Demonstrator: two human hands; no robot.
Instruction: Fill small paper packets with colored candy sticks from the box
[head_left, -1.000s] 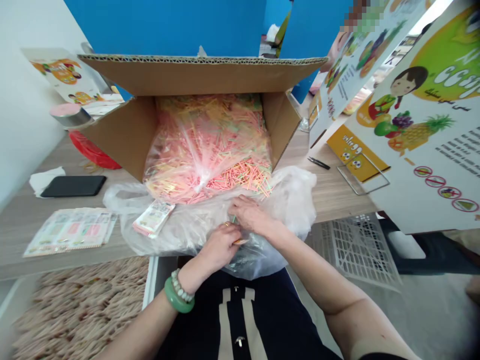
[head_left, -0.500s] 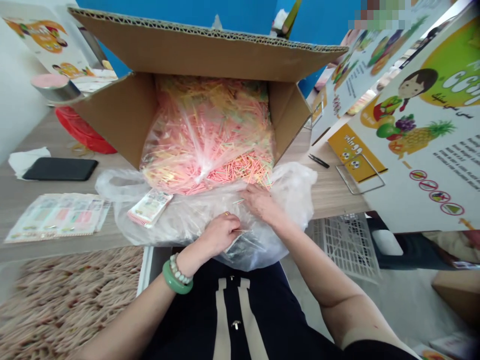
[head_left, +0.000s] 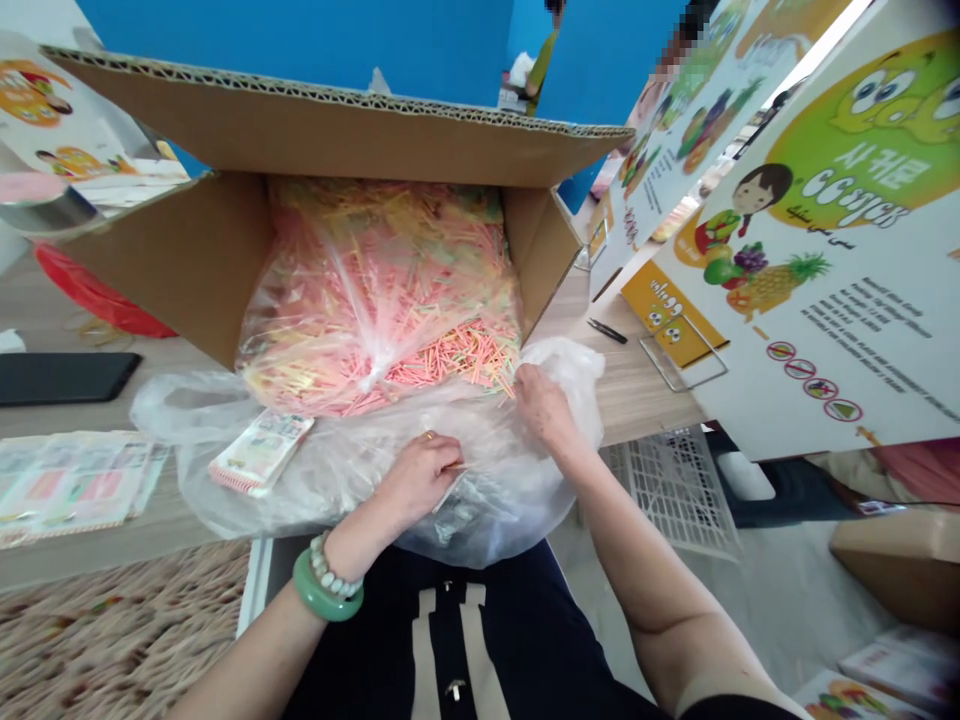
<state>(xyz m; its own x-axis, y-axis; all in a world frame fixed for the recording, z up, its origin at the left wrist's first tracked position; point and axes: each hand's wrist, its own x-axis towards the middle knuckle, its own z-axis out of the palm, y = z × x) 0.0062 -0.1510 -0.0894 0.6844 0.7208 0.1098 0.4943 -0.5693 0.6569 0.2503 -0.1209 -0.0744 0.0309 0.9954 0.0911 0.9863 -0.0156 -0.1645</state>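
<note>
My left hand (head_left: 424,478) is closed over the clear plastic sheeting, with the ends of thin pale sticks (head_left: 459,467) showing at its fingertips. Just below those fingertips lies something small and clear, hard to make out. My right hand (head_left: 546,405) is curled at the right front edge of a heap of thin pink, yellow and green sticks (head_left: 480,355); what its fingertips hold is too small to tell. The heap fills a clear plastic bag (head_left: 375,350) that bulges from an open cardboard box (head_left: 202,240). Under both hands the loose plastic (head_left: 495,440) spreads over the table edge.
A stack of small printed packets (head_left: 262,450) rests on the plastic. Flat printed sachets (head_left: 75,480) and a black phone (head_left: 67,377) lie at left. Tweezers (head_left: 607,331) and printed cartons (head_left: 817,250) are at right. A white plastic basket (head_left: 682,490) sits below the table edge.
My right hand has moved right and up to the edge of the stick heap, its fingers more drawn together. My left hand stays low over the plastic. The whole view has shifted.
</note>
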